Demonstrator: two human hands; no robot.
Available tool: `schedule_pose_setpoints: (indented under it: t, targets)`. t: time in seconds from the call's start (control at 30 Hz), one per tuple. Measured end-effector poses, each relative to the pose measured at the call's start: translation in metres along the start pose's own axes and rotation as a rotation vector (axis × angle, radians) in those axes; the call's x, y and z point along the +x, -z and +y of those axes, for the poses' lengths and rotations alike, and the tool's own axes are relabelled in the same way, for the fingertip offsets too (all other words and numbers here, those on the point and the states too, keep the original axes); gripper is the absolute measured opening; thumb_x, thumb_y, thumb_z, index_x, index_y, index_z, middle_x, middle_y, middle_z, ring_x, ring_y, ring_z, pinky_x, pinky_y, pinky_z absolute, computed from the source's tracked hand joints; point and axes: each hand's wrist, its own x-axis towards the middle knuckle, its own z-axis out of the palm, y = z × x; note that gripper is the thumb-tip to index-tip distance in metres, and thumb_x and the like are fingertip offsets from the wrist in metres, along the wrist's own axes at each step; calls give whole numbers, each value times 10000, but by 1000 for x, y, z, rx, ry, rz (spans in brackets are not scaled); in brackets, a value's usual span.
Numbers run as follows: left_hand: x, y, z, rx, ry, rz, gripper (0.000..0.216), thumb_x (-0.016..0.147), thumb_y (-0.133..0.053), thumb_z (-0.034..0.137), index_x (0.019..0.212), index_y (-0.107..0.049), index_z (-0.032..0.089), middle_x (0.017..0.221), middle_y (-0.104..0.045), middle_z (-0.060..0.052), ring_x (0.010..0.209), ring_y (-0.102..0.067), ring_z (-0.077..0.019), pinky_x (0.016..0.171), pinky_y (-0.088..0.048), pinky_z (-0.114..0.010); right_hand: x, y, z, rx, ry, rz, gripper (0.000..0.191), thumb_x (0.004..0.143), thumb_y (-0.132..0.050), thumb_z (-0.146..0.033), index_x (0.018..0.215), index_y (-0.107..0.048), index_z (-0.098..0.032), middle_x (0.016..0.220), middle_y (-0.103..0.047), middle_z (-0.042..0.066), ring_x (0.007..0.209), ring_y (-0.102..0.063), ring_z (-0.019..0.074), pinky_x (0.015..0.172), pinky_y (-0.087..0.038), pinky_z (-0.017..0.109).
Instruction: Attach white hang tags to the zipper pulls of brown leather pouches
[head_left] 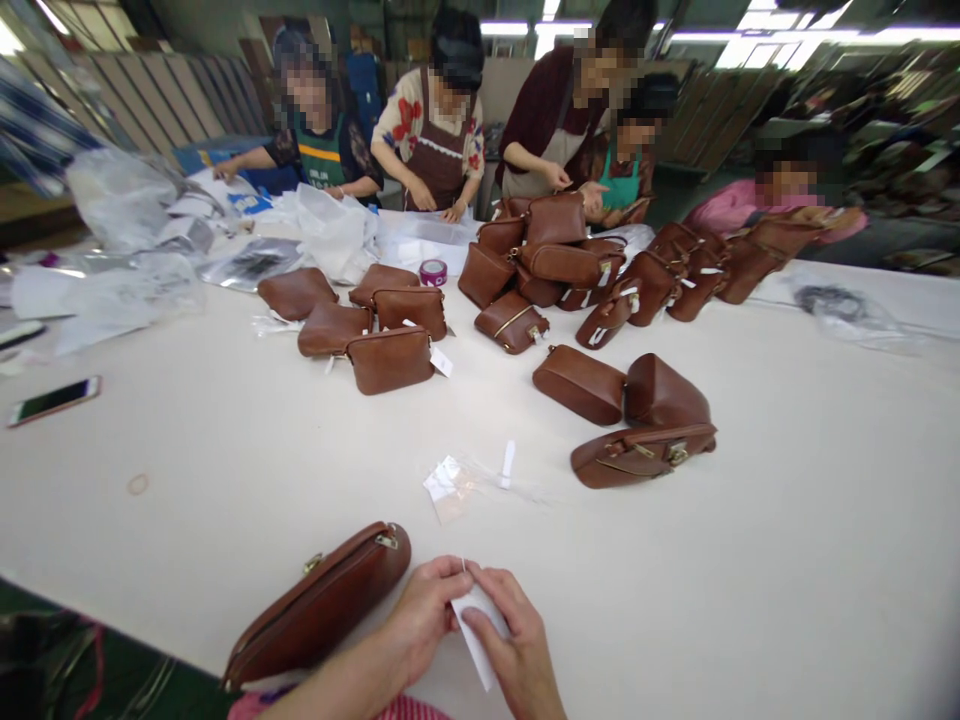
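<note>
Close to the table's near edge, my two hands meet over a white paper tag [480, 630]. My right hand [514, 635] is closed on the tag, its thumb lying across the paper. At the tag's upper end my left hand [427, 610] pinches a thin white string [464, 566]; its fingertips touch those of the right. Beside my left forearm lies a brown leather bag [322, 605] with a zipper along its top. Ahead of the hands, a small pile of tags [448, 485] with thin clear strings rests on the white table [300, 480].
Three brown bags [577, 385] sit ahead to the right, more [390, 360] in the middle left, and a larger heap [559, 260] behind. A phone [54, 401], a purple tape roll [433, 272] and plastic wrapping [334, 230] lie leftward. Several people work along the far side.
</note>
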Motion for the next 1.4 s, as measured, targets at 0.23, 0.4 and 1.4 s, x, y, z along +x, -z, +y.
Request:
schedule_pose_setpoints:
  t: [0.23, 0.4, 1.4]
  targets:
    - [-10, -6, -1, -18, -16, -7, 304, 543, -794, 365, 663, -633, 136, 661, -585, 2, 634, -524, -119, 578, -386, -231, -1, -3, -1, -60, -8, 117, 166, 913, -552, -304, 985, -698, -277, 900, -697, 16, 878, -661, 162, 794, -526, 256]
    - [-7, -1, -7, 56, -10, 62, 288, 550, -744, 369, 620, -543, 174, 547, -484, 54, 517, -441, -102, 476, -271, -224, -2, -2, 0, -198, 109, 70, 197, 940, -496, -286, 951, -690, -259, 827, -713, 10, 759, -674, 146, 710, -533, 236]
    - [-12, 23, 15, 663, -329, 224, 323, 676, -599, 441, 500, -506, 187, 530, -434, 27, 566, -383, -136, 576, -296, -268, 32, -28, -12, 564, -396, -36, 331, 788, -665, -503, 829, -665, -174, 566, -486, -59, 461, -346, 73, 434, -282, 217]
